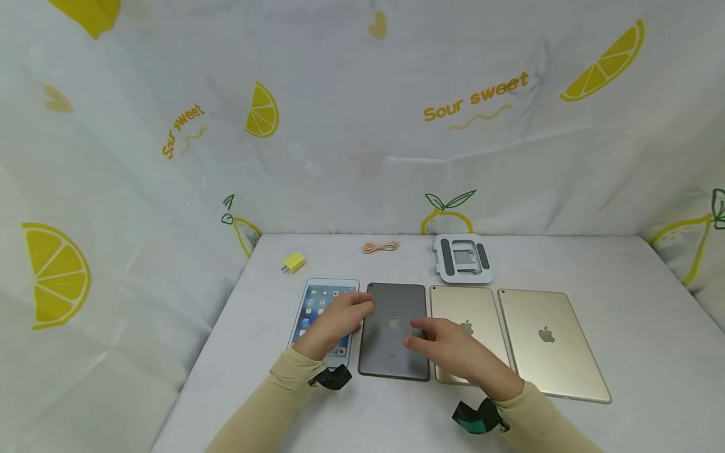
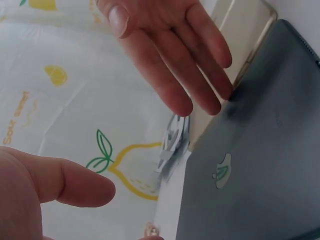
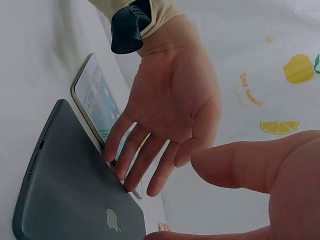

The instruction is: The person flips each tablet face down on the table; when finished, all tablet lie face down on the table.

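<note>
A dark grey tablet (image 1: pixel 394 352) lies face down, logo up, on the white table (image 1: pixel 651 327). My left hand (image 1: pixel 342 318) has its fingers stretched to the tablet's left edge, over a white tablet (image 1: pixel 317 302) whose screen is lit. My right hand (image 1: pixel 442 345) reaches the grey tablet's right edge with straight fingers, over a small gold tablet (image 1: pixel 472 308). In the left wrist view the right hand's fingertips (image 2: pixel 210 102) touch the seam between the grey tablet (image 2: pixel 260 165) and the gold tablet (image 2: pixel 240 35). The right wrist view shows the left hand's fingertips (image 3: pixel 131 182) at the grey tablet's (image 3: pixel 65 190) edge.
A larger gold tablet (image 1: pixel 549 343) lies face down at the right of the row. Behind the tablets sit a yellow charger plug (image 1: pixel 294 262), a coiled pink cable (image 1: pixel 381 246) and a white folding stand (image 1: pixel 463 258). Lemon-print cloth (image 1: pixel 351 126) walls the table in.
</note>
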Demonstrator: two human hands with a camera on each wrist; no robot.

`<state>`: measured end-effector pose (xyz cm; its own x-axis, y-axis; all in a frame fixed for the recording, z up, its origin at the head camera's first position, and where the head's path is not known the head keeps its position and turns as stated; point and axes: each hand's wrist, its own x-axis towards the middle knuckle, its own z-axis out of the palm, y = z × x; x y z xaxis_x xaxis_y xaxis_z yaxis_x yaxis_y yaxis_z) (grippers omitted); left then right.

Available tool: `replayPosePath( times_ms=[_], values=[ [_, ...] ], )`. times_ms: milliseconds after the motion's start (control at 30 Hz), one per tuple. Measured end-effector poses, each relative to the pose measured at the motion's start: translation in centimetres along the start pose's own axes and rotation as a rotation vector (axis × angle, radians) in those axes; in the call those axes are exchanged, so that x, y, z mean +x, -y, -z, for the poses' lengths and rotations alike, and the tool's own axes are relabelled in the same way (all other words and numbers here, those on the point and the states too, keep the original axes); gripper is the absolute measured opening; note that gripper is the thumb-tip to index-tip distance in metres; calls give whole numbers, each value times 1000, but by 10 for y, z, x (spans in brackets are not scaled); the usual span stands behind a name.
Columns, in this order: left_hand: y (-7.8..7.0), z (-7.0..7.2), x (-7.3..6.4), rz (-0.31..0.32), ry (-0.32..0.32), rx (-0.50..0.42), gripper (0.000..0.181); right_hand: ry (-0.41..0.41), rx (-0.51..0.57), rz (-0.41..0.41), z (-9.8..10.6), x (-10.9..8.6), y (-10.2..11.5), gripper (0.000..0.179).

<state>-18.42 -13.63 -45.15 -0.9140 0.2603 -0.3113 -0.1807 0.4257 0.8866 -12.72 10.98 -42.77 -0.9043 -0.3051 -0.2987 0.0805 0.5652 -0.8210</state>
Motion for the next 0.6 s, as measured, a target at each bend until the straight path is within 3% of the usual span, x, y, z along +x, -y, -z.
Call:
replayPosePath(
  times_ms=[400,500,600],
  values=[
    [1,2,-1,4,-6,0,60,-2,-7,68,0,2,5,62],
    [2,7,-5,7,-35,15,61,-12,19,86,-4,8,9,60],
    [5,14,-10,16,-111,59,60,-6,58,97,-13,17,15,60]
  ],
)
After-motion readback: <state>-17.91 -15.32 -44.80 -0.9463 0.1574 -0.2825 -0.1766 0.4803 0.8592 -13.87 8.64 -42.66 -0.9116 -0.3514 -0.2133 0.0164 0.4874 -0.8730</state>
